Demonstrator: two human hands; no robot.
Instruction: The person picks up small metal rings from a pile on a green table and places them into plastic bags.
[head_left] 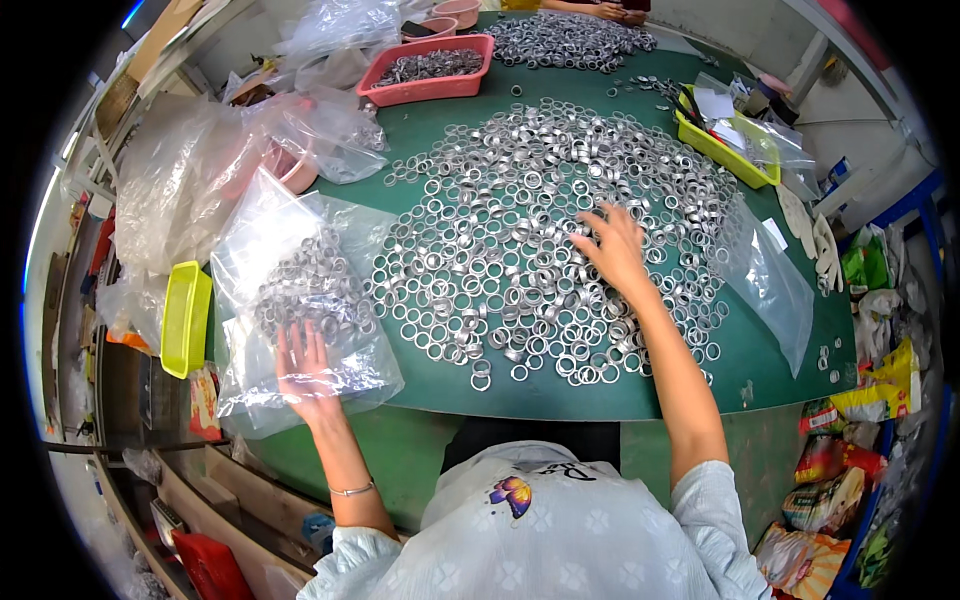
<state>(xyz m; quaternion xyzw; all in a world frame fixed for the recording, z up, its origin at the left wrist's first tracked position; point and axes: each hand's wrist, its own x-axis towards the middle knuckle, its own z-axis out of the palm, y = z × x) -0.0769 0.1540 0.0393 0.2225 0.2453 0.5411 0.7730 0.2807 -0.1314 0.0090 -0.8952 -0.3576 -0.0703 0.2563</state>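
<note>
Head view: left hand [305, 368] lies spread flat on the clear bag [300, 300] at the desk's left edge, right hand [612, 245], fingers spread, rakes rings [500, 240]; draw small batches toward the bag.

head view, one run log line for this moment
left hand: flat on bag of rings | right hand: spread on ring pile | green table

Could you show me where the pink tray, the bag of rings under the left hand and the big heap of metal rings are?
pink tray [425, 92]: head view, its front wall.
bag of rings [300, 290]: head view, its filled middle.
heap of metal rings [500, 220]: head view, its middle.
</note>
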